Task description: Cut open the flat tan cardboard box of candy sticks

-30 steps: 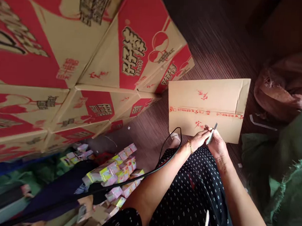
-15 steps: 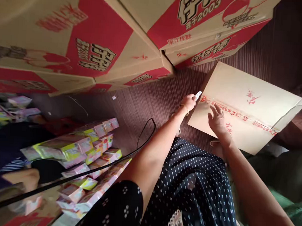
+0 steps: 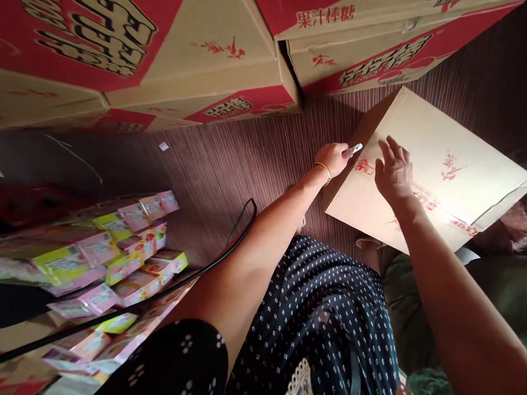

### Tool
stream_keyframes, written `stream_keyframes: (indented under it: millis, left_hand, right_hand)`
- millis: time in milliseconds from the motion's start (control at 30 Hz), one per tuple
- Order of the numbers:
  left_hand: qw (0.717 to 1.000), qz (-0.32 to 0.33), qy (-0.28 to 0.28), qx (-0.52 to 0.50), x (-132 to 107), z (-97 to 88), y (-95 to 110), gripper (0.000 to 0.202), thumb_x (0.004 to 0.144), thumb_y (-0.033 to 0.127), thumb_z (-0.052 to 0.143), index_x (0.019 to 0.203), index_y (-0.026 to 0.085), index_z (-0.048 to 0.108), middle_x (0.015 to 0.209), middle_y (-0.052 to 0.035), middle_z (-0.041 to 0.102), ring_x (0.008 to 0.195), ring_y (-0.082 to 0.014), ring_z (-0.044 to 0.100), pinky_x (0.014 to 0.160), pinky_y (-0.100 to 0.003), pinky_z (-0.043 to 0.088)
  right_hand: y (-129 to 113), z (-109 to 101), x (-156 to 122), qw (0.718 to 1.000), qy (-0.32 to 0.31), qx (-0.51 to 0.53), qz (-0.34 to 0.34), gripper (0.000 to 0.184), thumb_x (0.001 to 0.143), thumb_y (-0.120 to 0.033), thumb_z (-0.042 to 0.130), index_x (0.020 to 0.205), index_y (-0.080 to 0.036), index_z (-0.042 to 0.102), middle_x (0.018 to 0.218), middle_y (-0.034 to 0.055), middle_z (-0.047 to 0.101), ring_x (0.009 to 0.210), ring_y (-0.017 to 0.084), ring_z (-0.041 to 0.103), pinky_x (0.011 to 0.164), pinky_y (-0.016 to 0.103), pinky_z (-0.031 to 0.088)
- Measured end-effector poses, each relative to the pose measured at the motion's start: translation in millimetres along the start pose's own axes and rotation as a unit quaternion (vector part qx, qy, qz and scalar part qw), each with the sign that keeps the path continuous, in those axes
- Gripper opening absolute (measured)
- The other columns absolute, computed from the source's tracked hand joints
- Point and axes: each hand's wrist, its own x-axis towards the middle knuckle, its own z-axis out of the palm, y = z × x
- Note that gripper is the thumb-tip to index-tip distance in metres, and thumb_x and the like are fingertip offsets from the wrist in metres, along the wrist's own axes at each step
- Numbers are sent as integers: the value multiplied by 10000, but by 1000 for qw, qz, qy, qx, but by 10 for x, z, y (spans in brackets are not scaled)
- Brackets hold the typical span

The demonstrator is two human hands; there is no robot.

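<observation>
Over the lap of the dotted dress (image 3: 323, 316), the left hand (image 3: 335, 159) is closed around a small cutter (image 3: 355, 148), its tip at the left edge of the flat cardboard box (image 3: 458, 142) on the floor (image 3: 230, 167), where the red-printed tape (image 3: 458, 224) begins. The right hand (image 3: 394, 173) lies open, fingers spread, pressing the box just beside the blade. A second ago both hands held the cutter clear of the box; now it meets the tape, which looks uncut so far. Beyond stand stacked cartons (image 3: 208, 61)
</observation>
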Motion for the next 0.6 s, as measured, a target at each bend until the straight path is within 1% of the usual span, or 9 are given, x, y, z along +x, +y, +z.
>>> stream_keyframes:
  millis: [67,133,233,333,400,467,533,600]
  left_hand:
    - [1000,3,3,-1,-16,16,13,329,1009,319,516,755,191,680,765,-62,687,726,-184,571,690,-333,352]
    - [1000,6,2,5,-19,24,19,319,1005,296,504,781,183,702,787,-71,699,736,-186,580,697,-338,357]
    - [1000,7,-4,18,37,17,-5,312,988,241,487,789,173,718,815,-82,706,754,-186,584,709,-342,363]
    - [999,30,-30,21,144,2,-55,301,971,228,504,769,163,719,808,-80,693,772,-181,583,729,-339,372]
    - [997,44,-56,23,190,0,-78,294,965,231,518,766,154,721,793,-77,680,779,-180,581,742,-337,376]
    - [996,43,-69,27,183,8,-82,298,972,228,503,799,147,732,800,-79,679,783,-181,582,747,-335,377]
    - [997,31,-65,33,120,20,-77,312,987,225,471,861,143,744,837,-86,693,792,-186,586,749,-336,376]
    - [997,20,-65,47,14,37,-77,311,989,220,462,898,144,750,869,-92,706,801,-193,592,747,-337,375]
  right_hand:
    - [-71,-119,226,998,-33,-41,-31,572,989,-248,333,1548,-233,457,1659,108,387,1485,366,347,1133,613,383]
    - [-132,-222,426,992,-69,-81,-65,544,988,-220,335,1502,-216,514,1640,106,419,1502,345,328,1174,603,329]
    - [-196,-344,612,978,-113,-136,-107,471,996,-195,349,1379,-152,619,1519,155,539,1441,322,394,1196,568,269]
    - [-233,-447,679,963,-143,-178,-142,437,1028,-183,336,1300,-69,659,1397,192,606,1353,285,453,1195,510,233]
    - [-234,-497,716,955,-152,-193,-166,425,1035,-159,333,1267,-44,670,1340,197,630,1326,264,459,1177,499,228]
    - [-213,-518,781,948,-158,-201,-188,393,1024,-132,356,1221,-54,687,1275,188,660,1311,256,456,1144,514,244]
    - [-180,-508,876,942,-167,-206,-207,342,1008,-130,403,1153,-79,708,1214,177,685,1293,260,455,1103,528,278]
    - [-156,-476,982,937,-175,-206,-222,295,1008,-166,443,1081,-101,721,1167,166,699,1268,268,463,1060,525,320]
